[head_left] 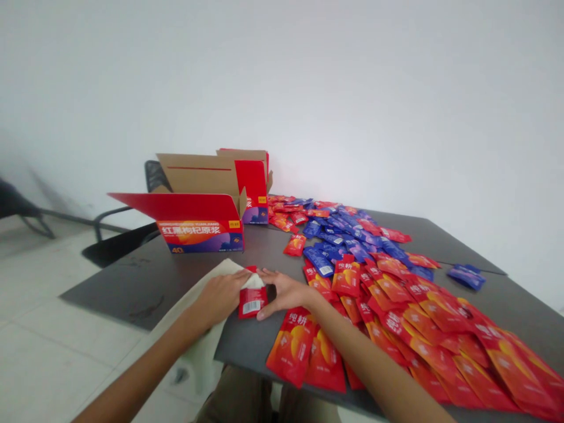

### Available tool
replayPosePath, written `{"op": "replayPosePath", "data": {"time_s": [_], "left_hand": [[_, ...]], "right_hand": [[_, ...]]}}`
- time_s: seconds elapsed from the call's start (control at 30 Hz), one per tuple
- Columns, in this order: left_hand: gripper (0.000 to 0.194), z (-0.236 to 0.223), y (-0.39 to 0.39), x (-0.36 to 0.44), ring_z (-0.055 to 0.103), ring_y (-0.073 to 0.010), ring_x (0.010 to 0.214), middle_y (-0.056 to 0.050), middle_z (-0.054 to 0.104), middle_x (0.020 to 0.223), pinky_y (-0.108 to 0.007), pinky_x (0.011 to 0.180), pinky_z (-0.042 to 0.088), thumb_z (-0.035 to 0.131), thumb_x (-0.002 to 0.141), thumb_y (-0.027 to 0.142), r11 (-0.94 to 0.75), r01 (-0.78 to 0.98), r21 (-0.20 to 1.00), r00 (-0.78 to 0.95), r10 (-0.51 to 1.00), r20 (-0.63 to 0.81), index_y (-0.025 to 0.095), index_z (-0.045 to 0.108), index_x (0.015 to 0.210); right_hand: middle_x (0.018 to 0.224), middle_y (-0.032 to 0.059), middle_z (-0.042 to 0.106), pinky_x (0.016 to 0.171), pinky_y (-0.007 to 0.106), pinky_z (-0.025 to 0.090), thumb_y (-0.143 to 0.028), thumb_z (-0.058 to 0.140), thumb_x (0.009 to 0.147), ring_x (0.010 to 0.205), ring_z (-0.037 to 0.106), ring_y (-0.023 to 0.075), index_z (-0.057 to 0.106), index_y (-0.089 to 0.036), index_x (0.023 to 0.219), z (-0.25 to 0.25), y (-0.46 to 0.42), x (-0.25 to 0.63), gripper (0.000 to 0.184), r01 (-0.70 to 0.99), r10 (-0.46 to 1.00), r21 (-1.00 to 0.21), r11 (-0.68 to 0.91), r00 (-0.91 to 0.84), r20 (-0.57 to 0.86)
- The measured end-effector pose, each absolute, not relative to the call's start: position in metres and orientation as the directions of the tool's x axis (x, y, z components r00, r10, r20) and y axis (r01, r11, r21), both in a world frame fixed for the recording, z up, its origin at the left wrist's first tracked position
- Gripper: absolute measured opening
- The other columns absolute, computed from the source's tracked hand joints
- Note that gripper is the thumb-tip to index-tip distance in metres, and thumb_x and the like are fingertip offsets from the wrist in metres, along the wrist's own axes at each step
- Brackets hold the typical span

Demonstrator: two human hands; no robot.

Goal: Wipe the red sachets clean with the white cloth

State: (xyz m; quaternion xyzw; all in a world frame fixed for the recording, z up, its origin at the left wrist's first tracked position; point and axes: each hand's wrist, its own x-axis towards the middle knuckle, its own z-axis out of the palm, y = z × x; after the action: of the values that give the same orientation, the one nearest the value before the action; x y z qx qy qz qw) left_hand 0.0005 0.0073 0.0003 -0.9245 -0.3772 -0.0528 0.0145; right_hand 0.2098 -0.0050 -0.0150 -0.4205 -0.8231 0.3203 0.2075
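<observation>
A small red pouch (252, 303) lies on the dark table near its front edge, with a white barcode label facing up. My left hand (225, 295) is closed on a pale cloth (194, 299) and presses it against the pouch's upper part. The cloth trails left over the table edge and hangs down. My right hand (284, 292) holds the same pouch from the right, with the thumb at its lower edge and the fingers at its top. Part of the pouch's top is hidden by the cloth and fingers.
Overlapping red-orange pouches (423, 317) cover the right of the table (268, 335). Blue pouches (343, 232) are heaped behind them. An open red carton (200, 235) stands at the back left, another carton (255, 182) behind it. A black chair (118, 241) stands beyond the left edge.
</observation>
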Motion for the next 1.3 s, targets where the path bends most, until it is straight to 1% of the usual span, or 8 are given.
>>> {"op": "replayPosePath", "data": {"time_s": [0.1, 0.2, 0.27, 0.47, 0.67, 0.83, 1.07, 1.3], "left_hand": [[0.053, -0.002, 0.005, 0.003, 0.056, -0.0259, 0.120, -0.017, 0.054, 0.136, -0.039, 0.101, 0.045, 0.038, 0.081, 0.003, -0.726, 0.688, -0.005, 0.722, 0.684, 0.108, 0.008, 0.052, 0.132], [0.062, -0.009, -0.013, 0.001, 0.047, -0.0217, 0.130, -0.013, 0.051, 0.140, -0.036, 0.108, 0.039, 0.040, 0.074, -0.002, -0.817, 0.576, 0.012, 0.811, 0.573, 0.121, 0.010, 0.050, 0.134], [0.065, -0.010, -0.018, -0.001, 0.046, -0.0198, 0.130, -0.010, 0.052, 0.139, -0.034, 0.109, 0.038, 0.040, 0.072, -0.003, -0.837, 0.547, 0.033, 0.826, 0.545, 0.142, 0.013, 0.051, 0.134], [0.052, -0.004, 0.003, 0.000, 0.057, -0.0257, 0.119, -0.016, 0.055, 0.135, -0.039, 0.100, 0.046, 0.039, 0.081, 0.002, -0.720, 0.694, 0.012, 0.712, 0.688, 0.140, 0.010, 0.054, 0.130], [0.063, -0.008, -0.015, -0.002, 0.046, -0.0195, 0.130, -0.009, 0.051, 0.140, -0.033, 0.109, 0.038, 0.040, 0.075, -0.001, -0.828, 0.560, 0.027, 0.821, 0.559, 0.118, 0.014, 0.050, 0.135], [0.048, 0.001, 0.004, -0.001, 0.059, -0.0248, 0.117, -0.015, 0.057, 0.134, -0.037, 0.099, 0.047, 0.039, 0.084, 0.006, -0.731, 0.682, 0.036, 0.721, 0.679, 0.139, 0.012, 0.055, 0.129], [0.063, -0.012, -0.018, -0.004, 0.045, -0.0211, 0.132, -0.012, 0.051, 0.140, -0.035, 0.110, 0.037, 0.039, 0.074, -0.001, -0.833, 0.551, 0.052, 0.824, 0.553, 0.128, 0.012, 0.049, 0.135], [0.052, -0.004, 0.005, -0.002, 0.056, -0.0253, 0.121, -0.016, 0.055, 0.135, -0.039, 0.101, 0.045, 0.039, 0.082, 0.004, -0.725, 0.688, 0.030, 0.716, 0.685, 0.137, 0.010, 0.052, 0.132]], "right_hand": [[0.154, 0.0096, 0.030, 0.119, 0.046, 0.014, -0.056, 0.082, 0.050, 0.144, 0.025, 0.0308, 0.043, -0.026, 0.140, -0.015, -0.005, 0.209, 0.102, 0.571, 0.829, -0.697, 0.433, -0.555, 0.060], [0.155, 0.0158, 0.024, 0.118, 0.047, 0.013, -0.056, 0.083, 0.048, 0.144, 0.023, 0.0316, 0.034, -0.020, 0.145, -0.019, -0.003, 0.210, 0.114, 0.611, 0.844, -0.685, 0.397, -0.536, 0.011], [0.155, 0.0156, 0.024, 0.118, 0.047, 0.013, -0.055, 0.084, 0.048, 0.145, 0.021, 0.0315, 0.034, -0.020, 0.145, -0.020, -0.002, 0.210, 0.115, 0.608, 0.841, -0.685, 0.401, -0.541, 0.012], [0.154, 0.0073, 0.031, 0.119, 0.045, 0.015, -0.053, 0.083, 0.050, 0.144, 0.024, 0.0301, 0.046, -0.029, 0.138, -0.018, -0.003, 0.211, 0.098, 0.562, 0.828, -0.707, 0.429, -0.557, 0.060], [0.155, 0.0155, 0.024, 0.119, 0.046, 0.014, -0.054, 0.085, 0.047, 0.145, 0.021, 0.0315, 0.033, -0.019, 0.145, -0.021, -0.002, 0.211, 0.116, 0.597, 0.842, -0.697, 0.397, -0.539, 0.018], [0.155, 0.0090, 0.028, 0.119, 0.044, 0.014, -0.057, 0.082, 0.050, 0.144, 0.024, 0.0310, 0.043, -0.025, 0.140, -0.014, -0.005, 0.210, 0.104, 0.588, 0.844, -0.701, 0.404, -0.534, 0.039], [0.154, 0.0147, 0.027, 0.119, 0.046, 0.012, -0.055, 0.084, 0.047, 0.145, 0.020, 0.0305, 0.034, -0.020, 0.145, -0.019, -0.003, 0.211, 0.115, 0.602, 0.845, -0.696, 0.392, -0.535, 0.013], [0.154, 0.0098, 0.030, 0.119, 0.044, 0.015, -0.058, 0.081, 0.050, 0.144, 0.024, 0.0303, 0.044, -0.025, 0.140, -0.014, -0.006, 0.210, 0.103, 0.588, 0.842, -0.702, 0.403, -0.539, 0.031]]}}
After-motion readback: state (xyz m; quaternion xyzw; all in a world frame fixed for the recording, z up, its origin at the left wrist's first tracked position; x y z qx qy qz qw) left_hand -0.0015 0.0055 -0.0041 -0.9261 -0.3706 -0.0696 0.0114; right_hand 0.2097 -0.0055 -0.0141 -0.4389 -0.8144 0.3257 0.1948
